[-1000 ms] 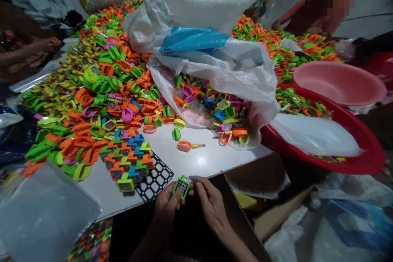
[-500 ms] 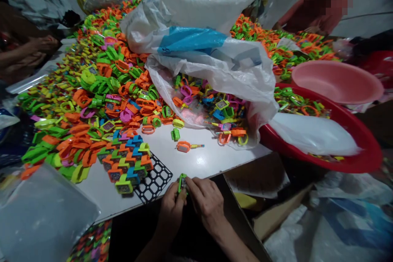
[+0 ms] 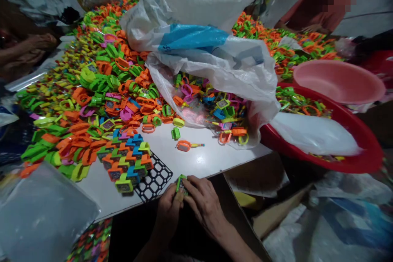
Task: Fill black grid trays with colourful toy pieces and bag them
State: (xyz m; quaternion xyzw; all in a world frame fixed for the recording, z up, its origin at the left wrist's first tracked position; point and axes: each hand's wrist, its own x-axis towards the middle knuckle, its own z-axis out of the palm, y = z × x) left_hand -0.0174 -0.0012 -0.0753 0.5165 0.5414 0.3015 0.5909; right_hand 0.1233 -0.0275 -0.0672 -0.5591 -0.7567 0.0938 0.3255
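At table edge, beside the black tray point(image 3: 155, 180), left hand point(image 3: 168, 211) and right hand point(image 3: 204, 202) are pinching together on a green toy point(image 3: 180, 181). It is looking light, stiff, small; gripping its sides seems best.

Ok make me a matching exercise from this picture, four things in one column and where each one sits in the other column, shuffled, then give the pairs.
Things:
1. green toy piece
2. black grid tray
3. pink basin
4. orange ring piece

Places:
A. alone on the bare white table
B. on the red tub
C. between the left hand and right hand
D. under rows of coloured pieces at the table edge

Pairs: 1-C, 2-D, 3-B, 4-A
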